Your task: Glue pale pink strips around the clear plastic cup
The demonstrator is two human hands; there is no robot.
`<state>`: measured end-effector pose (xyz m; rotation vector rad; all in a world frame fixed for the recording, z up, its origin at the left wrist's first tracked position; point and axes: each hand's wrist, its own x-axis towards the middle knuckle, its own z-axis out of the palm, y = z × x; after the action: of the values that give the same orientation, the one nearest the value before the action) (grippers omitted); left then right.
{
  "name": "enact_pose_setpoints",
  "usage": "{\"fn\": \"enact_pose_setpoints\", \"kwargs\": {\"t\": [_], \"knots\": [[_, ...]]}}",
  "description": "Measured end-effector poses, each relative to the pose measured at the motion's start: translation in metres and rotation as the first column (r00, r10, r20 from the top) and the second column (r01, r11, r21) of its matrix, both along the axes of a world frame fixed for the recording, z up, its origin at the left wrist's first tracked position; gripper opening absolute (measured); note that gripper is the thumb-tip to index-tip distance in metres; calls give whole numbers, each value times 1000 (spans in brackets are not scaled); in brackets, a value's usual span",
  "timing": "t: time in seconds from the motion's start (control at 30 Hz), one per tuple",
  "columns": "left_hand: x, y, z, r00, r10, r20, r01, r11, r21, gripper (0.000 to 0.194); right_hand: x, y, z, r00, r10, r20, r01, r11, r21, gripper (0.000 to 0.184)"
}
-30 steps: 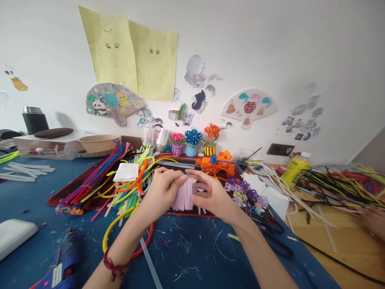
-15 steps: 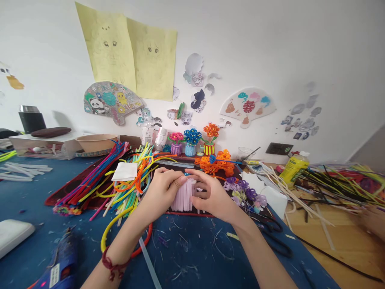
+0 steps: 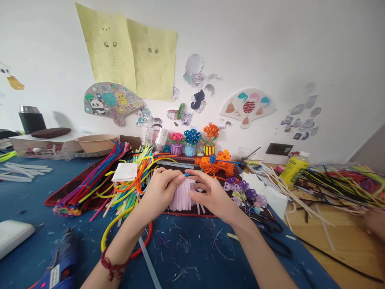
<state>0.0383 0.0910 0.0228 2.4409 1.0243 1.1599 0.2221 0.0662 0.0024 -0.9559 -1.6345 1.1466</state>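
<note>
My left hand (image 3: 158, 192) and my right hand (image 3: 210, 194) meet over a small bundle of pale pink pipe-cleaner pieces (image 3: 182, 196) standing side by side just above the blue table (image 3: 186, 249). Both hands have fingers curled round the bundle, the left gripping its top left edge, the right pinching its right side. A red cord bracelet (image 3: 112, 267) sits on my left wrist. Loose colourful pipe cleaners (image 3: 120, 176) lie in a heap just left of the hands.
A blue glue gun (image 3: 61, 265) lies at the lower left. Purple pipe-cleaner flowers (image 3: 245, 192) and black scissors (image 3: 272, 233) sit right of my hands. Small flower pots (image 3: 192, 144) stand by the wall. Another person's hand (image 3: 374, 220) shows at the far right, near a yellow glue bottle (image 3: 294, 166).
Both hands stay on the pink bundle; the fingers shift only slightly along its top and the bundle sits a touch lower.
</note>
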Motion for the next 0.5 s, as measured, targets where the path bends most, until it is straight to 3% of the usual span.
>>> {"fn": "enact_pose_setpoints", "kwargs": {"t": [0.27, 0.5], "knots": [[-1, 2, -2, 1000, 4, -9, -4, 1000, -3, 39, 0, 3, -4, 999, -33, -11, 33, 999, 11, 49], [-2, 1, -1, 999, 33, 3, -33, 999, -7, 40, 4, -2, -2, 982, 150, -119, -158, 985, -69, 64]]}}
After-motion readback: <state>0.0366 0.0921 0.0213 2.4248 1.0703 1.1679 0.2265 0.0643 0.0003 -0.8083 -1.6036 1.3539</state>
